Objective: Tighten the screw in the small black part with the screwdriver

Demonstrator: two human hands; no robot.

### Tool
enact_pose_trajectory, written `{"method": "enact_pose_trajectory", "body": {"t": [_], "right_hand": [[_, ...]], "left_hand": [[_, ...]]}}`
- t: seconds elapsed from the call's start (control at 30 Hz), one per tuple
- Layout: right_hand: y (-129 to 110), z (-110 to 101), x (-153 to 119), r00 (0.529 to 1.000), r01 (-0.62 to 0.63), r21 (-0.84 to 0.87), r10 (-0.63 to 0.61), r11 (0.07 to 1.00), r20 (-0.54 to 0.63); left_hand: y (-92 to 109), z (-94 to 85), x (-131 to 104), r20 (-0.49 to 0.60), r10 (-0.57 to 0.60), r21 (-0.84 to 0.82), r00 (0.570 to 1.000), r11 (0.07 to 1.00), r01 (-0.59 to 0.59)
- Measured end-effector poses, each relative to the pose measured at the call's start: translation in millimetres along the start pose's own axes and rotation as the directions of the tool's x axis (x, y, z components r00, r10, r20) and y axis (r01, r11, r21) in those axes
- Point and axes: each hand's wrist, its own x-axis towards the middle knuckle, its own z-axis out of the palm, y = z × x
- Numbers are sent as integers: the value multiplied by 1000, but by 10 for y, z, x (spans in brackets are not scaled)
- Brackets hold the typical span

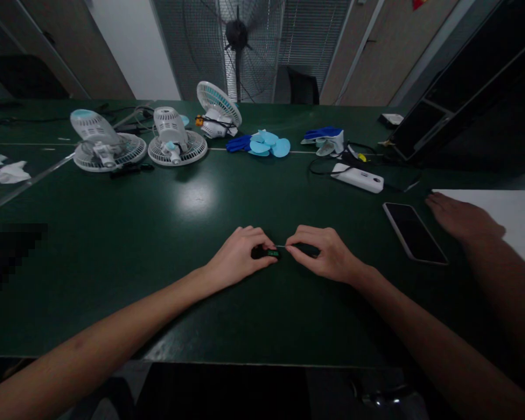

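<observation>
Near the middle of the green table (227, 326), my left hand (240, 254) is closed around a small black part (259, 252) with a bit of green on it. Facing it, my right hand (328, 251) grips a screwdriver (308, 249) with a dark handle. Its thin metal shaft points left and reaches the black part between the fingertips of both hands. Where exactly the tip sits is too small to tell.
Small white fans (177, 140) stand at the back left, with blue fan blades (269, 144) and gloves (326, 137) beside them. A white power strip (357, 178) and a phone (415, 233) lie right. Another person's hand (464, 219) rests on white paper (516, 221).
</observation>
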Motion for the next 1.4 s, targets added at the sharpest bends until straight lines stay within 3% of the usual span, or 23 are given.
{"method": "enact_pose_trajectory", "body": {"t": [0.7,0.97,1.17,1.27,1.4], "right_hand": [[3,-85,-22,994,5,17,-7,1000,107],[-158,23,139,983,-1,215,41,977,-181],[39,-41,6,995,-14,147,28,989,-94],[95,-74,-15,993,-28,119,41,992,-108],[102,-91,-10,994,-29,113,41,993,-103]], "left_hand": [[-44,25,-23,-33,-11,-62,999,998,9],[-21,9,-11,-21,0,-47,1000,999,-1],[-19,2,-10,-13,-10,-40,1000,999,10],[-16,-15,-30,1,3,-21,1000,1000,-3],[-41,-128,-218,62,82,-37,995,996,-80]]}}
